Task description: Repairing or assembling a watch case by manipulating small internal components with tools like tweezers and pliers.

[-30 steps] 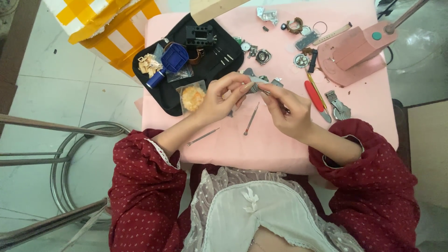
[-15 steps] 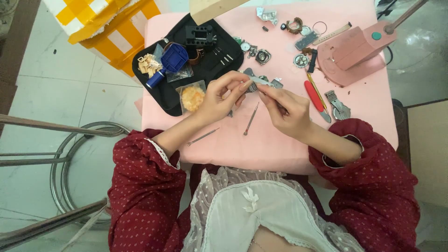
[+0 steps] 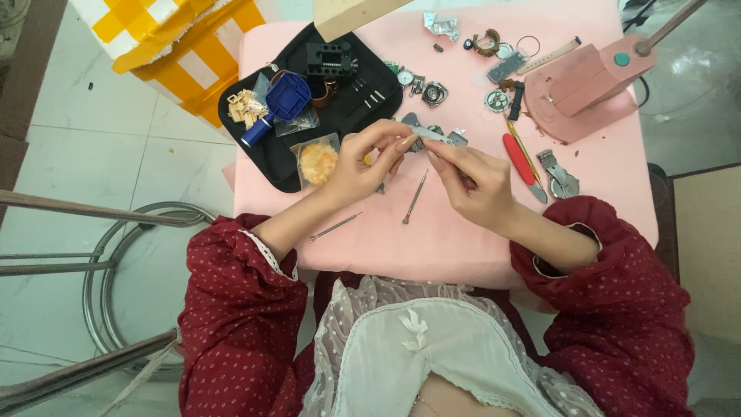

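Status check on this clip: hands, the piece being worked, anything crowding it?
Left hand and right hand both pinch a small metal watch part above the pink table. Thin screwdriver lies just below the hands; black tool tray at left.

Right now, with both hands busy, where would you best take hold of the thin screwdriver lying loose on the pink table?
Probably pinch the thin screwdriver at mid-shaft from above, fingers on its two long sides. It lies flat on the pink table, slanted, apart from the other thin tool, just below the left hand and right hand.
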